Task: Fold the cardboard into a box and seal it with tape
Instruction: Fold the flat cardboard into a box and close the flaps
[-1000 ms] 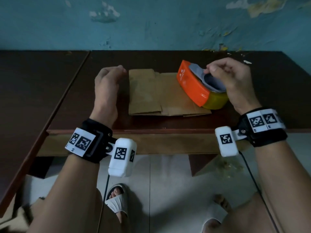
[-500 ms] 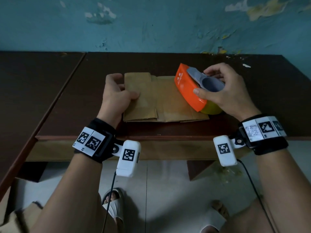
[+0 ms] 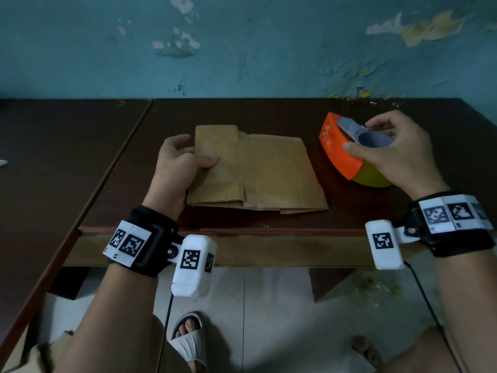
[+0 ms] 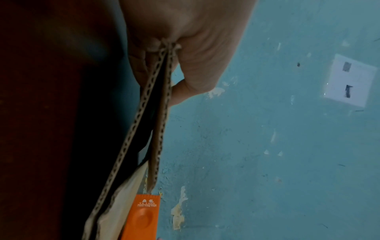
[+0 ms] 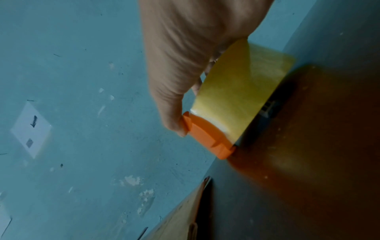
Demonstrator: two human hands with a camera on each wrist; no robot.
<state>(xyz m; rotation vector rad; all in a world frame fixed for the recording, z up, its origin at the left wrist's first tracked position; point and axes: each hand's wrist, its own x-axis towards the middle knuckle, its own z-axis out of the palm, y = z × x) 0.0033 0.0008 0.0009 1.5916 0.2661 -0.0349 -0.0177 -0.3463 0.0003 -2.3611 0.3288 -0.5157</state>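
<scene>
A flattened brown cardboard box [image 3: 269, 170] lies on the dark wooden table [image 3: 269, 111]. My left hand [image 3: 180, 162] grips its left edge, thumb on top and fingers underneath; the left wrist view shows the corrugated cardboard [image 4: 158, 116] pinched in my left hand [image 4: 185, 53], its two layers slightly apart. To the right of the cardboard, my right hand [image 3: 392, 152] holds an orange tape dispenser [image 3: 338, 149] with a yellow tape roll [image 3: 372, 179], set on the table. The right wrist view shows my thumb on the orange dispenser [image 5: 207, 138] beside the yellow tape [image 5: 236, 92].
A second dark table [image 3: 53, 162] adjoins on the left. A peeling blue wall [image 3: 242, 49] rises right behind the tables. Below the front edge lie a tiled floor [image 3: 269, 319] and my sandalled foot [image 3: 188, 340].
My right hand lifted the tape dispenser off the cardboard and carried it right onto the bare table. My left hand came down and took hold of the cardboard's left edge.
</scene>
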